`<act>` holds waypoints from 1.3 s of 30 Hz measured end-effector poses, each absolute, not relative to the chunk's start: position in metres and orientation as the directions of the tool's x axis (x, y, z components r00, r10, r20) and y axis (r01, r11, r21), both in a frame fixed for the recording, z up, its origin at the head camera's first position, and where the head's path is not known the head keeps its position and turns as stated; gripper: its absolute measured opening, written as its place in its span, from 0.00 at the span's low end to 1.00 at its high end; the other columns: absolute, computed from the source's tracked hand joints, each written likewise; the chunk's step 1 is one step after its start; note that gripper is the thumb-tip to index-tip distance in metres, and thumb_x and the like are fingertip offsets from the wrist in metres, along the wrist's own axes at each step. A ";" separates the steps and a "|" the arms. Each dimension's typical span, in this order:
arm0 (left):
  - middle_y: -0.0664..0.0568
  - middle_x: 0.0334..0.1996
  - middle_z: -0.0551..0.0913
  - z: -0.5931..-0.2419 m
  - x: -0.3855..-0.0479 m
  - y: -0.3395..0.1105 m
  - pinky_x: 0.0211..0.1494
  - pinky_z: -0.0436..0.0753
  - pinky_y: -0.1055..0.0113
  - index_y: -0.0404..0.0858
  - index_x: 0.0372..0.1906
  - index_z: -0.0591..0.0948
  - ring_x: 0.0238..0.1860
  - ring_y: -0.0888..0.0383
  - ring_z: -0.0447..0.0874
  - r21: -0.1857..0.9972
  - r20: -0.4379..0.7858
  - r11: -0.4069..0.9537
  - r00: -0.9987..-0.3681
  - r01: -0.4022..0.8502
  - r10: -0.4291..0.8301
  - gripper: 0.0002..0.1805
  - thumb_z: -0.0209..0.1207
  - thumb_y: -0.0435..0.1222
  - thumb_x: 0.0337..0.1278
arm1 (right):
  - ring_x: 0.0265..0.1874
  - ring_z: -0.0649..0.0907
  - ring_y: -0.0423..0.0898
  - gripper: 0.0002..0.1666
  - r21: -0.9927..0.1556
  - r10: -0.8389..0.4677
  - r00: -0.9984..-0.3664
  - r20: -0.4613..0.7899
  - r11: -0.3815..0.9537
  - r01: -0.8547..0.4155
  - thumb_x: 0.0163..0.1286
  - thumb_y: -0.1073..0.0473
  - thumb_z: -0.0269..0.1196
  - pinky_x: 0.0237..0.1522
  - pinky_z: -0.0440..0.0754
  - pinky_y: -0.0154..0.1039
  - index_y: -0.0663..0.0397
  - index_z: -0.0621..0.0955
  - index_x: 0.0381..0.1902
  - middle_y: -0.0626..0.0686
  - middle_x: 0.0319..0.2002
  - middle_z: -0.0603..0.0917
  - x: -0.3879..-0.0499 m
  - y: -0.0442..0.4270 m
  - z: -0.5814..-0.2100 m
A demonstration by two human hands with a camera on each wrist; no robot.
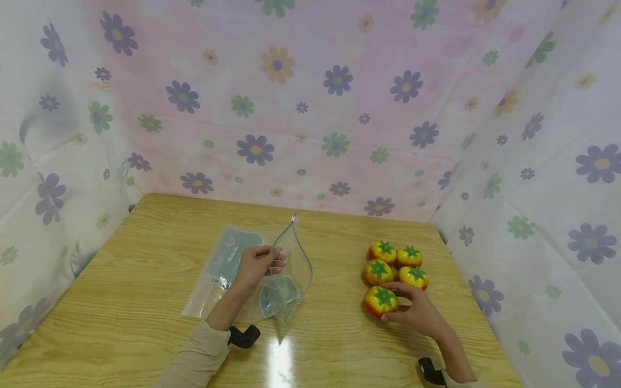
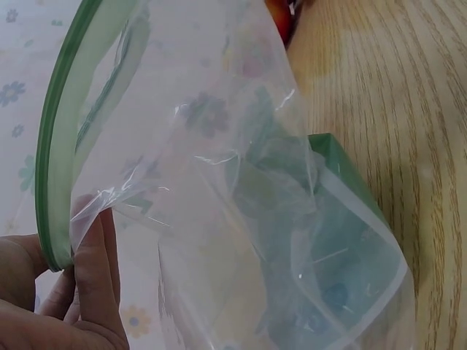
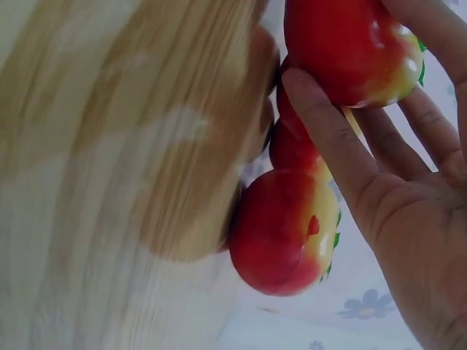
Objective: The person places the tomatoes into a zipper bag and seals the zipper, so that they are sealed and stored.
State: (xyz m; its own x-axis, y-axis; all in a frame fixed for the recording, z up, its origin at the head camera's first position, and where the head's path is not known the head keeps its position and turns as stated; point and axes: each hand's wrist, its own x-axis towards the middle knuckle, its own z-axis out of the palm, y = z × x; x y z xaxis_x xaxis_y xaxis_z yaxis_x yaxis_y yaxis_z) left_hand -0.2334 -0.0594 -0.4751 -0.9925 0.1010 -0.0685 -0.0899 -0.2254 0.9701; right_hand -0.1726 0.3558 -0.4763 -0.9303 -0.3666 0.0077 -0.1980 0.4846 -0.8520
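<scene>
My left hand (image 1: 254, 268) pinches the rim of a clear zip bag (image 2: 211, 146) between thumb and fingers. The bag's green-edged mouth (image 2: 47, 146) gapes wide, and a grey-green panel shows on its lower part. My right hand (image 1: 419, 312) holds the nearest yellow-red toy tomato (image 1: 380, 302), thumb on one side and fingers on the other. In the right wrist view this tomato (image 3: 350, 51) sits between thumb and fingers. Whether it touches the table is unclear. Several like tomatoes (image 1: 378, 271) with green star-shaped tops stand grouped just behind it.
Another clear bag (image 1: 228, 258) with a grey-green print lies flat, left of the held bag. The wooden table (image 1: 330, 339) is bordered by flower-patterned cloth (image 1: 310, 134) at the back and sides. Black mounts (image 1: 244, 337) are on the wrists.
</scene>
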 end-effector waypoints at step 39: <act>0.44 0.34 0.90 -0.479 -0.233 -0.055 0.39 0.89 0.68 0.19 0.57 0.79 0.31 0.62 0.89 0.970 -0.063 -0.232 -0.997 -0.073 0.051 0.18 0.58 0.31 0.73 | 0.55 0.83 0.38 0.38 -0.899 -0.463 -0.886 0.018 0.381 -0.217 0.60 0.58 0.77 0.50 0.88 0.41 0.55 0.76 0.67 0.63 0.64 0.77 -0.176 0.289 -0.477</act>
State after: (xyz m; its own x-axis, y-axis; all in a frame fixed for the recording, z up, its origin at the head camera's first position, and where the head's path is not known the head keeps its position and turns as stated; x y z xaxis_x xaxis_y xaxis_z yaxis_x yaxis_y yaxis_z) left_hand -0.2327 -0.0554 -0.4790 -0.9967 0.0513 -0.0629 -0.0732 -0.2318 0.9700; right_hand -0.1760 0.2889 -0.4768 -0.8864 -0.4625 0.0177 -0.2168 0.3811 -0.8987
